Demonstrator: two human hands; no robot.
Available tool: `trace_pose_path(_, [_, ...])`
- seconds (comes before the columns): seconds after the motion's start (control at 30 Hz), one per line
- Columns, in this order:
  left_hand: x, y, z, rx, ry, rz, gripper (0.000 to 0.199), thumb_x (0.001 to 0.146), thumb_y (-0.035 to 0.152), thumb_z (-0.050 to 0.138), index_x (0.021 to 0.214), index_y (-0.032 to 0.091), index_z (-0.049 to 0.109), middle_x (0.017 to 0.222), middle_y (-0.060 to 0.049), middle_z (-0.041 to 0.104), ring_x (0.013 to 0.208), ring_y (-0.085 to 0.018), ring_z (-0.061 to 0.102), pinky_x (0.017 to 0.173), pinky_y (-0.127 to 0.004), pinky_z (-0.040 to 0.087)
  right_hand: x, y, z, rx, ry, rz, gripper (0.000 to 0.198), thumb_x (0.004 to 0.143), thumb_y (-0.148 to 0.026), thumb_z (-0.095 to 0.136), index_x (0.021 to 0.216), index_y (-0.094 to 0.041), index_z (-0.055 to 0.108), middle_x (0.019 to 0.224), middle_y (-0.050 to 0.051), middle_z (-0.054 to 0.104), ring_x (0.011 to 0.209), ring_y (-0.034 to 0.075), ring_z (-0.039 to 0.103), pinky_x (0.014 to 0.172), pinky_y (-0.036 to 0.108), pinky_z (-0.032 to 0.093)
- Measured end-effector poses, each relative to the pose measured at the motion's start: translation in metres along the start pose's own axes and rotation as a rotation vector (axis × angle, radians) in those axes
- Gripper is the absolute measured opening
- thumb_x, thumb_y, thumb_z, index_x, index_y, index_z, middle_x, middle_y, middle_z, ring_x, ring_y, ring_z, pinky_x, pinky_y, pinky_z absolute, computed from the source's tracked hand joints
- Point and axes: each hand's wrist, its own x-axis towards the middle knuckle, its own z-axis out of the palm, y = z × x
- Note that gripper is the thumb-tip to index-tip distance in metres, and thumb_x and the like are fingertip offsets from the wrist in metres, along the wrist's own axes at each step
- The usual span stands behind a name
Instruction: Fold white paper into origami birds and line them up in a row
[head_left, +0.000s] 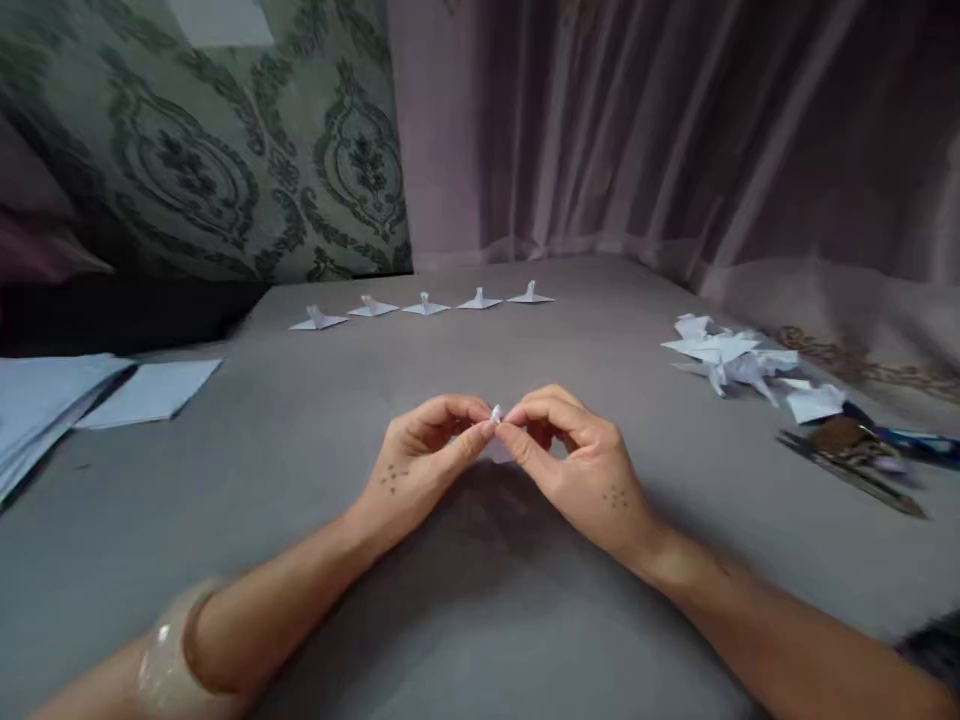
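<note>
White paper (499,450), small and mostly covered, is being pinched above the middle of the bench (300,420)! One side is gripped by the left hand (416,450), the other by the right hand (581,450), with thumbs and forefingers drawn together, almost tip to tip. A little peak is seen poking up between the fingertips, a pale flap is glimpsed below, and the rest is hidden. Whether the bench is touched by the paper cannot be told. Dark dots (393,478) are carried on the back of each hand, and a pale bangle (169,645) is worn on the left forearm.

Beyond, five folded figures (426,307) are lined up in a row, each with a stub raised from a flat, pointed base! Over to the left, sheets (56,385) are stacked. Out right, a white pile (720,350) is heaped, with tools (855,475), too blurred to be named, laid just beside it. Behind, the bench is backed by a patterned wall (285,150) and a purple curtain (600,130).
</note>
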Motion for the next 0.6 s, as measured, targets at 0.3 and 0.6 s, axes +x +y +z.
trace_pose_path(0.3, [-0.0008,-0.0022,0.0010,-0.051,0.062,-0.037,0.007,0.077,0.018,0.070,0.081,0.016,0.064,0.079,0.000,0.065,0.075,-0.009,0.059,0.070,-0.019,0.048,-0.0006,0.0031,0.0014,0.183,-0.060,0.264,0.017,0.078,-0.032,0.067,0.090,-0.021,0.062,0.082,0.001,0.064,0.075,0.014,0.059,0.069,0.028,0.048])
trace_pose_path(0.6, [-0.0013,-0.0040,-0.0009,-0.085,0.075,-0.021,0.011,0.076,0.016,0.070,0.082,0.016,0.062,0.078,0.000,0.065,0.075,-0.009,0.061,0.071,-0.019,0.049,0.0015,0.0045,0.0037,0.214,-0.082,0.293,0.010,0.076,-0.026,0.067,0.084,-0.020,0.070,0.082,0.002,0.067,0.077,0.015,0.060,0.071,0.028,0.048])
